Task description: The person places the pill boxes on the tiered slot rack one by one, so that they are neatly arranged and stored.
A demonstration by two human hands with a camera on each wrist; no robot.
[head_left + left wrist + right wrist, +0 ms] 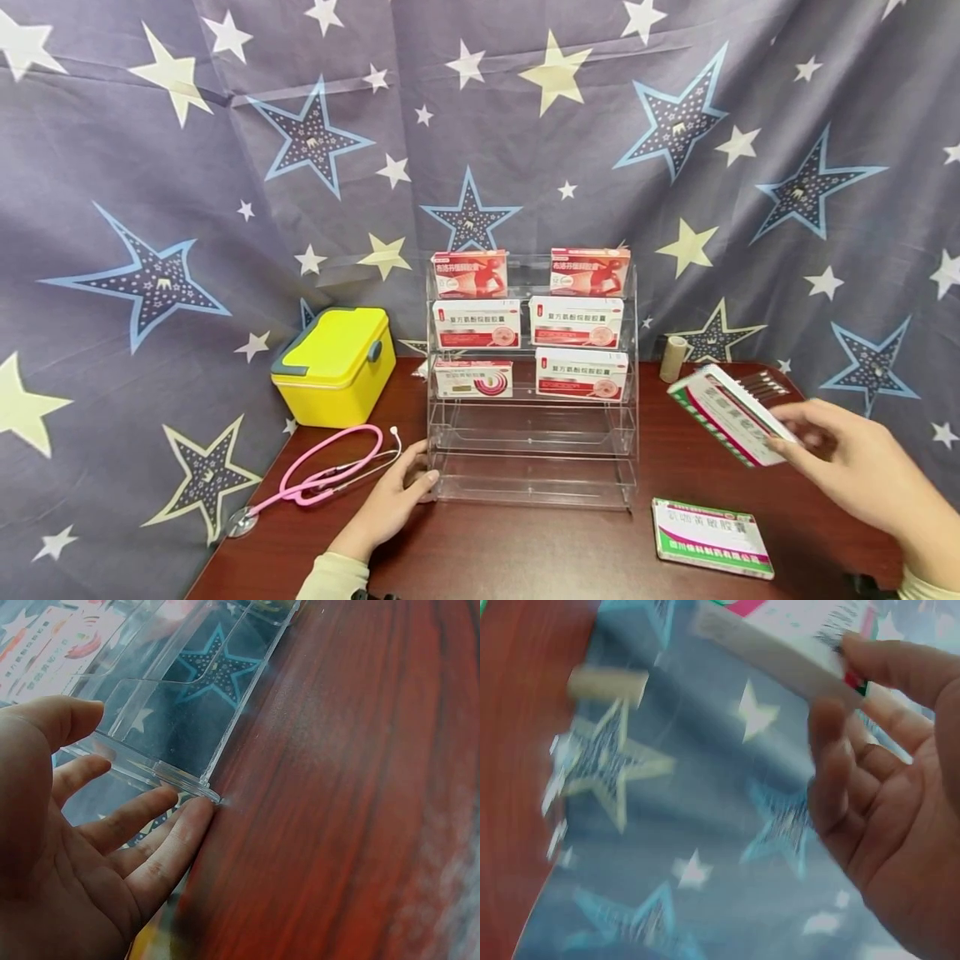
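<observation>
A clear stepped display rack [532, 482] stands on the table with medicine boxes on its upper three tiers. My left hand [401, 492] is at the rack's lower left corner; in the left wrist view its fingers [176, 847] spread along the side, fingertips at the clear edge. My right hand [862, 458] pinches a white and green medicine box [731, 412] by one end, thumb on its printed face, holding it tilted above the table right of the rack. Another white and green medicine box [712, 537] lies flat on the table below it.
A yellow lidded case [333, 367] and a pink stethoscope [322, 479] are left of the rack. Behind the held box stand a small tan roll [673, 358] and several thin packaged sticks [763, 385]. A star-patterned curtain [480, 125] hangs behind the table [555, 550].
</observation>
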